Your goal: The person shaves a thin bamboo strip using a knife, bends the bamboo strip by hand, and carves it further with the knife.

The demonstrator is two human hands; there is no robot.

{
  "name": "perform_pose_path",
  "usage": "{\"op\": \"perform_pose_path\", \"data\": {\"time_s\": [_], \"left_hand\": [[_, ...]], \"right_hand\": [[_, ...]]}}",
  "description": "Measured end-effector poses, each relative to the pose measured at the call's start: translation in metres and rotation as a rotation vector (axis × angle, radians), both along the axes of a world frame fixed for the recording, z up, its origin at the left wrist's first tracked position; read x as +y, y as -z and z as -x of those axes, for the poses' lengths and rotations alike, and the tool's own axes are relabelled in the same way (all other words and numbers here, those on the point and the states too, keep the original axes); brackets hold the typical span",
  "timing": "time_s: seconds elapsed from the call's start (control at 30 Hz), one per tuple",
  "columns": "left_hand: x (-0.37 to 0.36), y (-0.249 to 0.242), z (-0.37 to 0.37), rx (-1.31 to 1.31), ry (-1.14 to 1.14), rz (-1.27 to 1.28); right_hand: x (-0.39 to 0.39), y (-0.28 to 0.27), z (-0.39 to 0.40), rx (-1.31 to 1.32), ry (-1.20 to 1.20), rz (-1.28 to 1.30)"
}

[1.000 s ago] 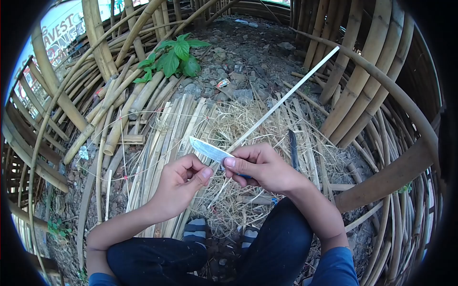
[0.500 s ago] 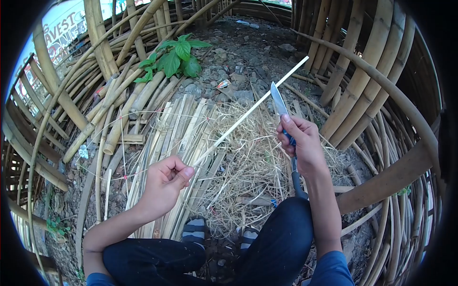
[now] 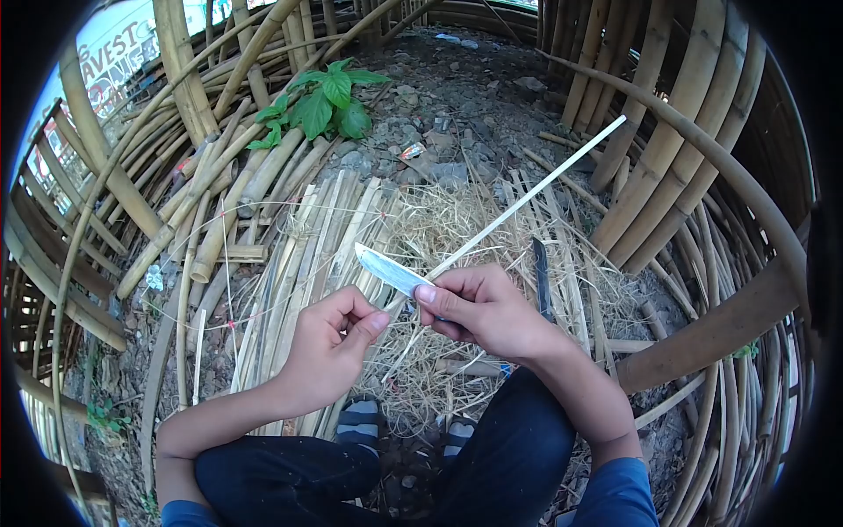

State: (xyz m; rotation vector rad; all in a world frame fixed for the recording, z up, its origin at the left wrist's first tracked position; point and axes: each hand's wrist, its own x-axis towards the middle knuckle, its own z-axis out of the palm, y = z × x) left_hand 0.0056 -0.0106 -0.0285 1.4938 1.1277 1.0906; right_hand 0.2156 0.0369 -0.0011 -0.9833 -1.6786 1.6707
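Observation:
My left hand is closed in a pinch at the near end of a thin, pale bamboo strip. The strip slants up and away to the right, its far end over the bamboo stakes. My right hand grips a knife, its shiny blade pointing left and slightly up, just above my left fingertips. Where the strip runs down to the right hand, it passes close by the blade's base; the knife handle is hidden in the fingers.
Dry shavings and split bamboo slats cover the ground between my feet and the stony soil. A dark, flat, long piece is beyond my right hand. Bamboo fences rise on both sides; a green plant grows at the back left.
My right hand with the knife has come down and left, close to my left hand, and the blade now points left. The strip's far end has shifted right.

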Motion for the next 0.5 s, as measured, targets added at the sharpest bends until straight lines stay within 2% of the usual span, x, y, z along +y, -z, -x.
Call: {"op": "perform_pose_path", "data": {"time_s": [0.2,0.43,0.5], "left_hand": [[-0.0028,-0.0039,-0.0019,-0.022,0.007,-0.011],[-0.0044,-0.0043,-0.0022,-0.049,-0.006,-0.042],[-0.0045,-0.0048,0.0003,-0.055,0.000,0.016]], "right_hand": [[-0.0030,-0.0017,0.0021,0.039,-0.013,0.032],[-0.0062,-0.0010,0.0010,0.018,0.082,-0.061],[-0.0073,-0.0016,0.0004,-0.004,0.090,-0.090]]}}
